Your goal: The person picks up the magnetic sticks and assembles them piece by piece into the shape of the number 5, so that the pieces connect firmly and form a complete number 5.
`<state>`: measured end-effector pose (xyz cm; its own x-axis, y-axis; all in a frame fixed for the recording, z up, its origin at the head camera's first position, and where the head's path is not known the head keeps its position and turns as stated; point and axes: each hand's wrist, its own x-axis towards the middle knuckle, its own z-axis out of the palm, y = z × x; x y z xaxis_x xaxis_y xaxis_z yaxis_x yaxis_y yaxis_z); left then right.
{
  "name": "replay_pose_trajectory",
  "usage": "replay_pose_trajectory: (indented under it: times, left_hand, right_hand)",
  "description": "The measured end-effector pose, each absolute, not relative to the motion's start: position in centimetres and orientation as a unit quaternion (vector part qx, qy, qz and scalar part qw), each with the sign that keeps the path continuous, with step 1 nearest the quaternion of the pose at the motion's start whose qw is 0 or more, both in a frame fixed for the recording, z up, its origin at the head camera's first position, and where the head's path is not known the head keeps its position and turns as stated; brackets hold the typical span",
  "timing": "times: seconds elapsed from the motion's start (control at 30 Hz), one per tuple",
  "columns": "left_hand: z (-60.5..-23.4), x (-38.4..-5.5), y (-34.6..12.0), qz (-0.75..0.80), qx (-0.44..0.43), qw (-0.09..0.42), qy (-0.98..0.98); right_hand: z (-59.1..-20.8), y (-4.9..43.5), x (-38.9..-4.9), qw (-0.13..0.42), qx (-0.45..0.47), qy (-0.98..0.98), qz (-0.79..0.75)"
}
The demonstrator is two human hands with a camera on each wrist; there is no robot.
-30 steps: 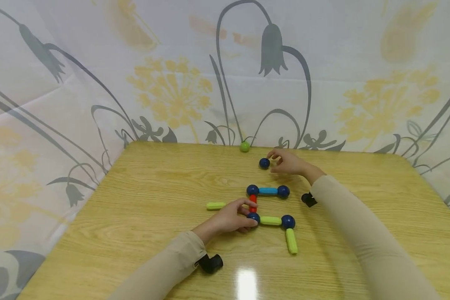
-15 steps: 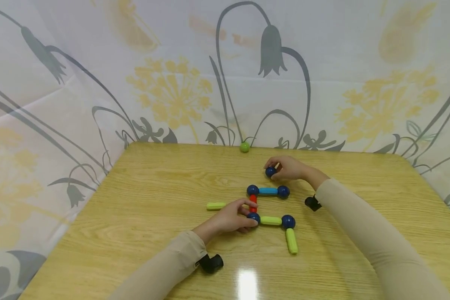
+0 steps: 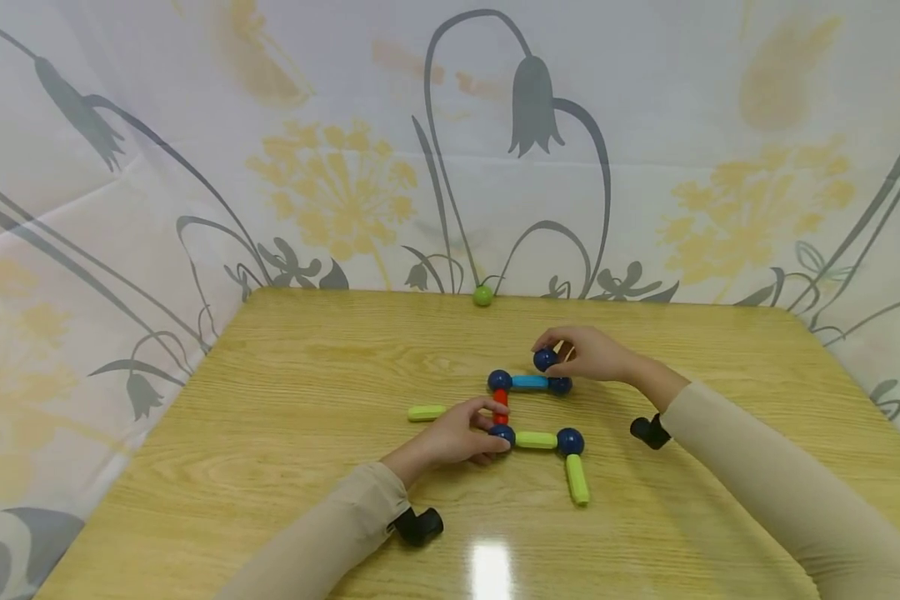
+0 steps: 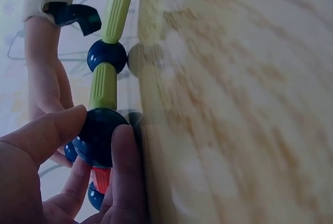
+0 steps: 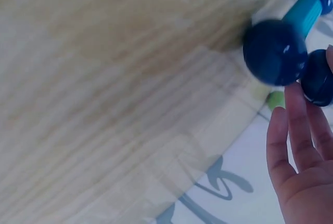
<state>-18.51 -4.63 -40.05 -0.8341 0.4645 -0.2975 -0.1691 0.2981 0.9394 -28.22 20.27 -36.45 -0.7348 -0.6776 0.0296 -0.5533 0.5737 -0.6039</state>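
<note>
A chain of blue balls and coloured rods, like magnetic building pieces, lies on the table. My left hand (image 3: 457, 435) grips its corner ball (image 4: 99, 138), where the red rod (image 3: 500, 398) and a yellow-green rod (image 3: 537, 440) meet. That rod leads to another blue ball (image 3: 570, 442) and a second yellow-green rod (image 3: 578, 481). Behind, the red rod joins a blue ball (image 3: 499, 381), a light-blue rod (image 3: 529, 382) and an end ball (image 5: 276, 52). Just beyond this end ball, my right hand (image 3: 598, 353) pinches a separate blue ball (image 3: 544, 359); whether the balls touch, I cannot tell.
A loose yellow-green rod (image 3: 425, 412) lies left of the chain, partly behind the left hand. At the table's back edge sits a small green ball (image 3: 483, 296). A flowered cloth (image 3: 330, 192) hangs behind the wooden table (image 3: 270, 500).
My right hand has taken hold of the separate blue ball and brought it toward me, to the light-blue rod's end. The left hand keeps its place on the corner ball.
</note>
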Motion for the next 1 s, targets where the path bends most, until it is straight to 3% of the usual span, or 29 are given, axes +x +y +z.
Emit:
replay_pose_trajectory:
  times: [0.33, 1.0]
  left_hand:
    - [-39.8, -18.6, -4.4, 0.598, 0.089, 0.256, 0.754]
    - [-39.7, -20.1, -4.0, 0.571, 0.091, 0.234, 0.781]
  right_hand:
    - [-35.9, 20.8, -25.0, 0.085, -0.361, 0.875, -0.312]
    - [-36.1, 21.6, -20.6, 0.129, -0.379, 0.849, -0.344]
